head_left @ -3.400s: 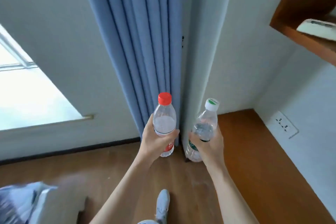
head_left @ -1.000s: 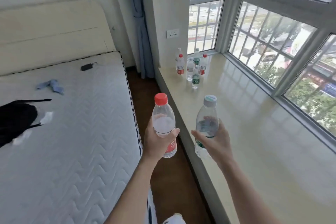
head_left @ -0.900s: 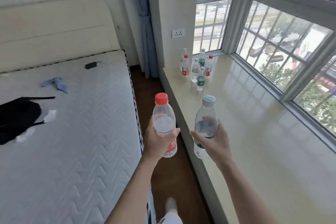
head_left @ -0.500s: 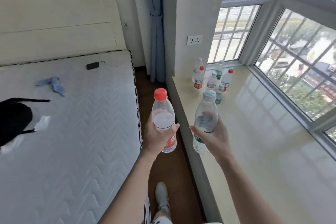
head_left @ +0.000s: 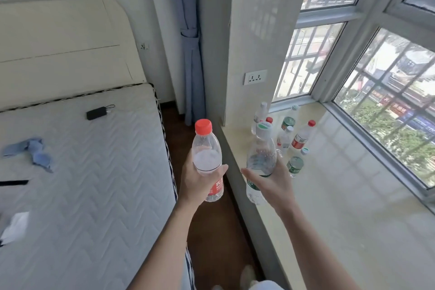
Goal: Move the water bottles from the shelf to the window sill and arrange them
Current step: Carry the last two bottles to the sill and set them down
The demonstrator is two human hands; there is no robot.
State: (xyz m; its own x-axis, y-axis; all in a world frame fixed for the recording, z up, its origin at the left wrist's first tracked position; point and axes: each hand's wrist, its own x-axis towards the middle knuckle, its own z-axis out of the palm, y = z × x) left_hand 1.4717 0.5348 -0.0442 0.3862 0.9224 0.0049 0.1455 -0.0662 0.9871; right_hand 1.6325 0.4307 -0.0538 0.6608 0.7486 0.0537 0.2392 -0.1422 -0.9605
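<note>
Between the bed [head_left: 94,172] and the window sill [head_left: 353,219], the left hand [head_left: 200,183] grips a red-capped bottle [head_left: 207,153] upright, while the right hand [head_left: 273,183], fingers curled round a green-labelled bottle [head_left: 261,155], holds it above the sill's near edge, just short of the bottle cluster [head_left: 299,141] standing farther along.

Red-capped bottle [head_left: 206,148], white-capped bottle [head_left: 262,152], both held aloft

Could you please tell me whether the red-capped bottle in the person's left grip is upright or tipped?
Upright: the red-capped clear plastic bottle has its cap on top, with the left grip round its lower half.
</note>
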